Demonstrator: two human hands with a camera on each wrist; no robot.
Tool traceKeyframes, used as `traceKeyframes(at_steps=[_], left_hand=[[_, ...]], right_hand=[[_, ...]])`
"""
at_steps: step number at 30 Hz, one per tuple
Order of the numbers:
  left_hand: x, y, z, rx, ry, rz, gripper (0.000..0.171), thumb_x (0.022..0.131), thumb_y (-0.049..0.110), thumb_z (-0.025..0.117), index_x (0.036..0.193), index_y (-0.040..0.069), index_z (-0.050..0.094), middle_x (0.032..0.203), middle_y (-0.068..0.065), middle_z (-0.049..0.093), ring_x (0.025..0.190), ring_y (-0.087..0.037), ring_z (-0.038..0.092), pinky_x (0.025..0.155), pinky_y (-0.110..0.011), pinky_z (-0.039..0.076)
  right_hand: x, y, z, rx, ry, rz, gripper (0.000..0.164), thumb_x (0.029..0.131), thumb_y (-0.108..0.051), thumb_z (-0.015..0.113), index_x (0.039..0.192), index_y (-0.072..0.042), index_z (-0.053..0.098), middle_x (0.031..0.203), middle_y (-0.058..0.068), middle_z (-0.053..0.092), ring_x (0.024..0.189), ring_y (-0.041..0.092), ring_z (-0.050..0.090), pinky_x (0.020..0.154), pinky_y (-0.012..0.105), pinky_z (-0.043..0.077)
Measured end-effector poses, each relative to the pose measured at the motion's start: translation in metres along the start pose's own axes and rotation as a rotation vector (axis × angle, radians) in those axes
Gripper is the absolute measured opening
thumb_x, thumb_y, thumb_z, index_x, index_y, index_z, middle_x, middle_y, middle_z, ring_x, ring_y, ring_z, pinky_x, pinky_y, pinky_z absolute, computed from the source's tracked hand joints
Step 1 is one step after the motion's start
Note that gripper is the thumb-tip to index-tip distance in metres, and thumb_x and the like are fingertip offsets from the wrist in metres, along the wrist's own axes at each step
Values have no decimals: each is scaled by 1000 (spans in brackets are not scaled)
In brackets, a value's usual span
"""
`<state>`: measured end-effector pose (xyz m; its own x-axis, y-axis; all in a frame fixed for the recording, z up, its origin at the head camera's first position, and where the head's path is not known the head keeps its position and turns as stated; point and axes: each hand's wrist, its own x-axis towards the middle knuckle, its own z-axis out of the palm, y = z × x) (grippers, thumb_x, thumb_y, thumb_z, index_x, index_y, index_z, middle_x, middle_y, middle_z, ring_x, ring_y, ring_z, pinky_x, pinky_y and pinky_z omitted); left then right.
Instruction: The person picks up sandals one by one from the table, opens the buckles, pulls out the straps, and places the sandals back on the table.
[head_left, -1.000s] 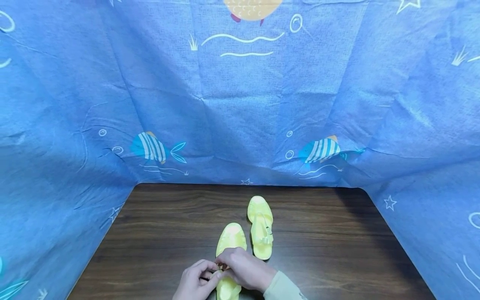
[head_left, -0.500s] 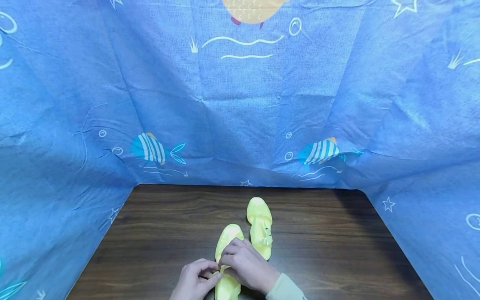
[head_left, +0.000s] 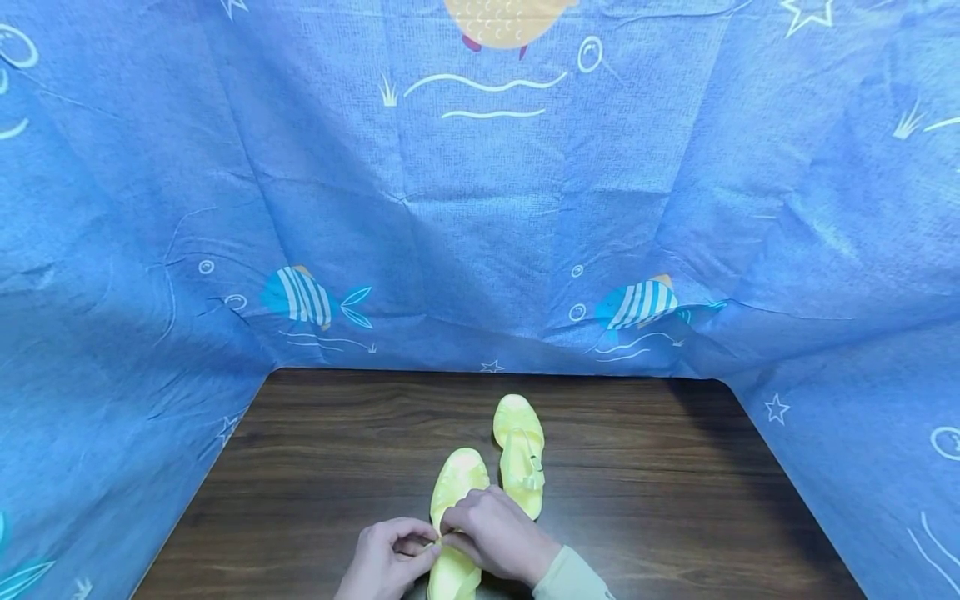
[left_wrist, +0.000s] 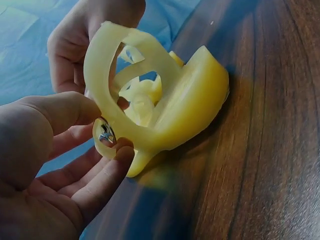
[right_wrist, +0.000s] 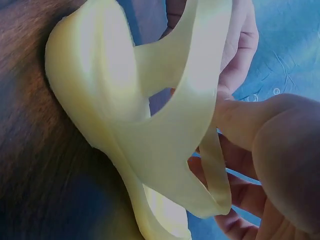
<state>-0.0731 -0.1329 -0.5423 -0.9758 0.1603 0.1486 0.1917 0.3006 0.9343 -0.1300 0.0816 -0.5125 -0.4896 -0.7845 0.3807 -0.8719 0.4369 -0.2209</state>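
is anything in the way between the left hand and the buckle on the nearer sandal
Nothing visible: the left hand holds the nearer sandal right at its silvery buckle. The right hand is close alongside, and the other sandal lies farther off to the right, out of the way.

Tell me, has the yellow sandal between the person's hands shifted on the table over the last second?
No, not noticeably: in the head view, the held sandal lies about as far from the table's back edge as before.
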Motion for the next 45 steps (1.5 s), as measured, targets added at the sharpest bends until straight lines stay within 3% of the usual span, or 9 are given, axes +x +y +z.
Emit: traceKeyframes(at_steps=[5, 12, 15, 20, 27, 32, 39, 45], left_hand=[[1, 2, -3, -6, -12, -22, 11, 82, 7, 86, 87, 12, 78, 71, 4, 75, 65, 3, 68, 57, -16, 55], [-1, -1, -3, -38, -18, -26, 12, 82, 4, 85, 89, 9, 77, 83, -2, 76, 71, -1, 71, 63, -20, 60], [-2, -2, -3, -39, -15, -29, 11, 83, 5, 85, 90, 8, 77, 77, -1, 77, 70, 1, 70, 62, -18, 58], [-3, -2, -3, -37, 7, -7, 12, 81, 3, 85, 88, 8, 78, 72, -1, 77, 67, 4, 68, 59, -17, 57], [-4, -5, -1, -73, 29, -8, 11, 81, -1, 84, 88, 4, 77, 75, -4, 77, 68, 2, 70, 60, -20, 60], [-4, -6, 0, -110, 35, -31, 10, 82, -2, 83, 89, 0, 77, 78, -7, 78, 70, 0, 72, 62, -22, 61], [-4, -5, 2, -115, 40, -34, 12, 82, -1, 85, 90, 1, 77, 78, -8, 78, 70, -1, 73, 63, -22, 61], [-3, -10, -1, -135, -5, 11, 13, 82, -1, 84, 93, 0, 77, 89, -7, 77, 75, -6, 75, 67, -27, 63]], right_hand=[[0, -1, 2, 45, -12, 17, 7, 94, -26, 79, 92, -25, 72, 84, -17, 71, 76, -7, 59, 68, 13, 38], [0, -1, 4, 66, -6, 30, 8, 94, -29, 78, 92, -25, 72, 85, -18, 72, 76, -8, 56, 70, 16, 41], [0, -1, 5, 89, -11, 27, 4, 97, -28, 76, 96, -25, 78, 90, -17, 74, 82, -6, 61, 72, 16, 42], [1, -1, 6, 133, -20, 22, 11, 100, -26, 71, 100, -23, 82, 95, -14, 76, 89, -4, 64, 74, 13, 42], [1, -1, 9, 192, -20, 25, 9, 100, -20, 72, 101, -19, 82, 94, -13, 75, 90, -6, 64, 86, 8, 45], [2, 1, 10, 217, -31, 30, 11, 100, -18, 70, 103, -17, 81, 97, -12, 75, 93, -5, 64, 89, 8, 46], [1, 3, 12, 261, -33, 48, 10, 99, -16, 70, 102, -16, 79, 98, -11, 75, 96, -4, 65, 90, 9, 46], [0, 3, 13, 258, -30, 49, 10, 98, -15, 70, 102, -16, 79, 99, -10, 75, 99, -3, 65, 92, 11, 47]])
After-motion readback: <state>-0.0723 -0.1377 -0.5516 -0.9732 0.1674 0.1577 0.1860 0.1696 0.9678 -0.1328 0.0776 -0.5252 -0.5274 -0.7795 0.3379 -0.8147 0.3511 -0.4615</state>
